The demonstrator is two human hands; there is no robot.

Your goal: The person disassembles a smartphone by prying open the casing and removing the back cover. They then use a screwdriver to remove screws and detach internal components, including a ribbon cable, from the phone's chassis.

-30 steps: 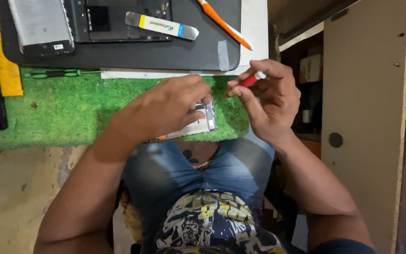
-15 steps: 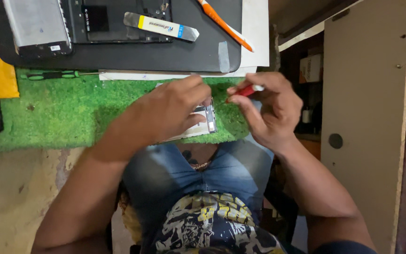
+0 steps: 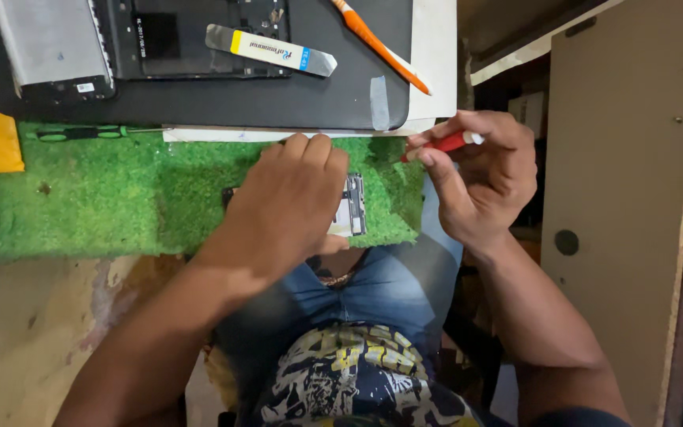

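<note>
- The left hand [image 3: 290, 198] lies palm down in the middle of the frame, pressed flat over an opened phone [image 3: 351, 205] that rests on the green turf mat [image 3: 120, 198].
- Its grip is not curled round the phone; the fingers [image 3: 310, 150] are spread on top of it and point toward the upper edge of the mat.
- Only the right end of the phone shows past the hand, with bare inner parts and a pale panel; a dark corner peeks out on the hand's left side.
- The right hand [image 3: 484, 182], right of centre, has its grip pinched narrow on a red-handled screwdriver [image 3: 444, 144], held between thumb and fingertips.
- The screwdriver lies nearly level, its white end to the right and its tip to the left, just above the phone's exposed end; whether the tip touches the phone cannot be told.
- Across the top of the frame a dark mat [image 3: 278, 99] carries a second dismantled device [image 3: 191, 39] and a grey panel [image 3: 49, 39] at upper left.
- A flat metal pry tool [image 3: 270, 50] with a yellow, white and blue label lies on that device.
- An orange-handled tool [image 3: 377, 43] lies slanted at upper centre, over the mat's edge and a white sheet [image 3: 436, 55].
- A green and black screwdriver [image 3: 81, 133] lies on the turf at upper left.
- The wooden surface [image 3: 33, 332] shows at lower left.
</note>
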